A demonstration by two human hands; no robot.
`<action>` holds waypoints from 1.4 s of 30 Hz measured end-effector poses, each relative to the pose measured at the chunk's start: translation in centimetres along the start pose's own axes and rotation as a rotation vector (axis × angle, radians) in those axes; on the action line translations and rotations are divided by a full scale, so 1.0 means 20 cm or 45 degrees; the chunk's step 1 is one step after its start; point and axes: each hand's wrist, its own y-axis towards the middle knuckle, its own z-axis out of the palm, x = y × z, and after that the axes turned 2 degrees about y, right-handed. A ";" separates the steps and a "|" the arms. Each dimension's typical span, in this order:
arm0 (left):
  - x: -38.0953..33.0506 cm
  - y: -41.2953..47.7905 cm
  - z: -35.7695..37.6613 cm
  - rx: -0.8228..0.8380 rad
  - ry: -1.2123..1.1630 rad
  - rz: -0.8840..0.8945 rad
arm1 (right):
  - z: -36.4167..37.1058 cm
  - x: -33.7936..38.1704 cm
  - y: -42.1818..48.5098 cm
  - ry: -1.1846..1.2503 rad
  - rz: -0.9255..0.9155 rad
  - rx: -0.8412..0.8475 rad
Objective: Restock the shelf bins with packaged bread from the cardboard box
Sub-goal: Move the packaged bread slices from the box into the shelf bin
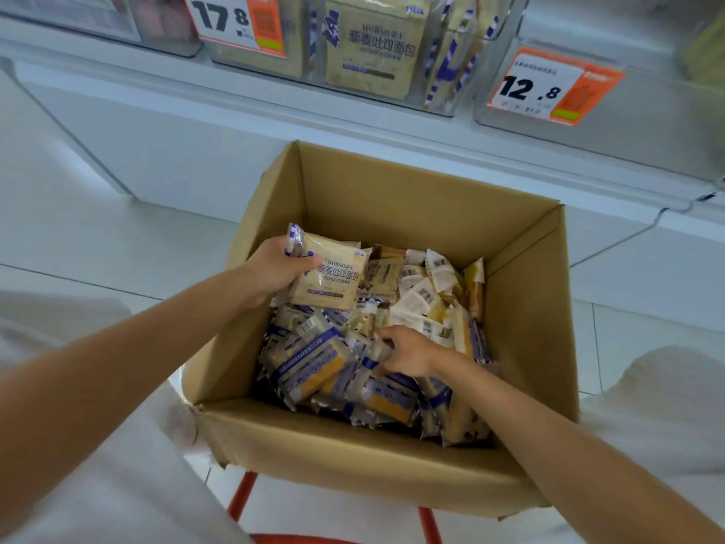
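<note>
Here, your left hand (274, 268) gripped a pack (331, 278) by its left edge, thumb across the front, with the striped end of another one showing behind your fingers. You held it raised over the far-left corner of the box (392, 214), label facing you.

Your right hand (410, 353) was down inside the box, near its middle, with thumb and fingers curled round the end of a lower pack (374, 357) lying in the pile (314, 363). The pile covered the box floor: blue-and-yellow packs on the near side, paler ones with barcodes toward the far-right corner.

The box stood open, its near wall torn at the left corner. Under the box showed a red frame (241, 494).

Beyond the box's far wall ran the white shelf (196, 123). A clear bin (439, 106) straight beyond the box held upright packs like yours. The right bin (647, 123) bore a 12.8 tag (549, 86); I cannot tell what it held. A 17.8 tag (235, 21) hung beyond the box's far-left corner.
</note>
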 end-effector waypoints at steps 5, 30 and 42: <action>0.00 0.02 0.03 -0.056 -0.014 -0.024 | -0.27 0.06 -0.11 0.382 -0.106 -0.278; -0.21 0.00 0.06 0.190 -0.246 0.240 | -0.51 0.42 -0.21 1.137 -0.344 -0.566; -0.86 -0.01 -0.62 -0.512 -0.026 0.851 | -1.08 1.11 -0.42 1.014 -0.588 -1.003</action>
